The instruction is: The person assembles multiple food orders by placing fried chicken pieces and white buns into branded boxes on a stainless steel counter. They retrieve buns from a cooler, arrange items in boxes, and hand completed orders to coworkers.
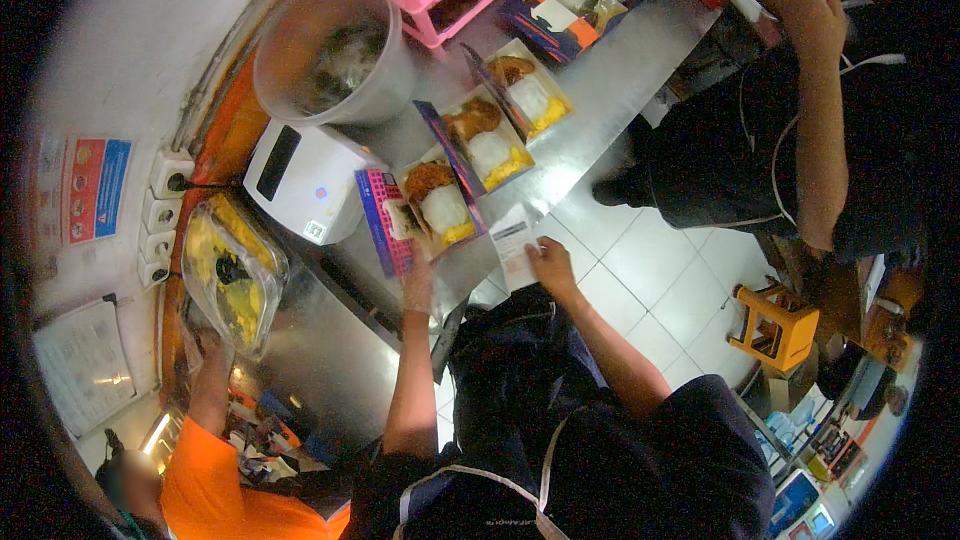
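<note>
Head view, left to right: a co-worker's hand point(208, 348) is at a clear tray point(262, 325) of yellow food, beside a white machine point(340, 202). Next, the left hand point(419, 252) is at the near side of the leftmost meal box point(452, 246) on the metal tabletop point(620, 72); whether its fingers pinch or merely rest, I cannot tell. That box stands open, holding fried food point(428, 180), rice point(443, 210) and something yellow point(458, 233), with its purple flap point(378, 215) on the left. The right hand point(550, 265) pinches a paper slip point(515, 252) just beside it. The step in hand looks like checking or pairing slip and box; the next move probably calls for steadying the box and keeping the slip off the food.
</note>
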{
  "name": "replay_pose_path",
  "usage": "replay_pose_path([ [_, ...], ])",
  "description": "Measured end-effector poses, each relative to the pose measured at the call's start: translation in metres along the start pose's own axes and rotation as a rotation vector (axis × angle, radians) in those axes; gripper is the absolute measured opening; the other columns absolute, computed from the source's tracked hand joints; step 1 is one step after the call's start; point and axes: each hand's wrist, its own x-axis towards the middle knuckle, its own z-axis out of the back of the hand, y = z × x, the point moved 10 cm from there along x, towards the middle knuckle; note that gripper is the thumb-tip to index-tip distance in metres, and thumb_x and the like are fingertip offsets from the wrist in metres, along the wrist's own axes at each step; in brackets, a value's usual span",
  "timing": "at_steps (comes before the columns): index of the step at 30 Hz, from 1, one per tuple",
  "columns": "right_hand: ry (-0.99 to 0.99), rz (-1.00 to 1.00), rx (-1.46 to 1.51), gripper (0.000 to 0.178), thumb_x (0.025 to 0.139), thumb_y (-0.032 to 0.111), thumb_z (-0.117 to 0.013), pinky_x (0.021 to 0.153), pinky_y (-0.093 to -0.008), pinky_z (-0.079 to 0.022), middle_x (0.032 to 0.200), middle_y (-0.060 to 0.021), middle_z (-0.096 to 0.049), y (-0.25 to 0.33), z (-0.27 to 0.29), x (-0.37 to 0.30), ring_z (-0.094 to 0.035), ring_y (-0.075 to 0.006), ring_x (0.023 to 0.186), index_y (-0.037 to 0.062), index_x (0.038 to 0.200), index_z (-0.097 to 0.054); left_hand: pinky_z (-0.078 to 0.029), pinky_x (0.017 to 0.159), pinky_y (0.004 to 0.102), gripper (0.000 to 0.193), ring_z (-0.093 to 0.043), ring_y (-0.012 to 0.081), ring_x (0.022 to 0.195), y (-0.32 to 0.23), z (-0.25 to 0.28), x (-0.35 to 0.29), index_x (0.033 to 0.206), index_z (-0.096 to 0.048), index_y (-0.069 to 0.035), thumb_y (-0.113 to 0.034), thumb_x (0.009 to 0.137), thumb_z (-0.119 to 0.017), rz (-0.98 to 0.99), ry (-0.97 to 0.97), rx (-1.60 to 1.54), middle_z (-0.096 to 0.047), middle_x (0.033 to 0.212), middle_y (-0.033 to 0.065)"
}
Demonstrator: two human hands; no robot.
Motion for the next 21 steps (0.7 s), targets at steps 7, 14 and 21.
replay_pose_path([
  [7, 0.146, 0.068, -0.350, 0.026, 0.090, 0.027, -0.060, 0.072, -0.0523, -0.052, 0.083, -0.0233, -0.068, 0.062, -0.057, 0.022, -0.066, -0.0438, 0.083, 0.0025, 0.096, -0.065, -0.038, 0.106, 0.0399, 0.061, -0.046, 0.0318, 0.133, -0.010, -0.034, -0.013, 0.146, -0.041, -0.002, -0.042, 0.100, -0.050, 0.003, -0.094, 0.050, -0.046, 0.146, 0.0209],
  [14, 0.065, 0.143, -0.502, 0.024, 0.090, 0.023, -0.059, 0.076, -0.0507, -0.054, 0.090, -0.0235, -0.068, 0.084, -0.028, 0.014, -0.067, -0.0421, 0.086, 0.0000, 0.099, -0.063, -0.040, 0.108, 0.0413, 0.067, -0.052, 0.0350, 0.128, -0.011, -0.056, -0.016, 0.152, -0.030, -0.005, -0.037, 0.097, -0.052, 0.022, 0.063, 0.746, -0.042, 0.150, 0.0210],
  [21, 0.125, -0.303, 0.785, 0.042, 0.098, 0.029, -0.060, 0.085, -0.0363, -0.056, 0.108, -0.0206, -0.064, 0.030, -0.053, 0.065, -0.065, -0.0292, 0.100, -0.0043, 0.122, -0.053, -0.038, 0.107, 0.0422, 0.059, -0.048, 0.0367, 0.131, -0.002, -0.043, -0.013, 0.149, -0.035, -0.006, -0.031, 0.098, -0.049, -0.091, -0.017, 0.313, -0.041, 0.150, 0.0224],
])
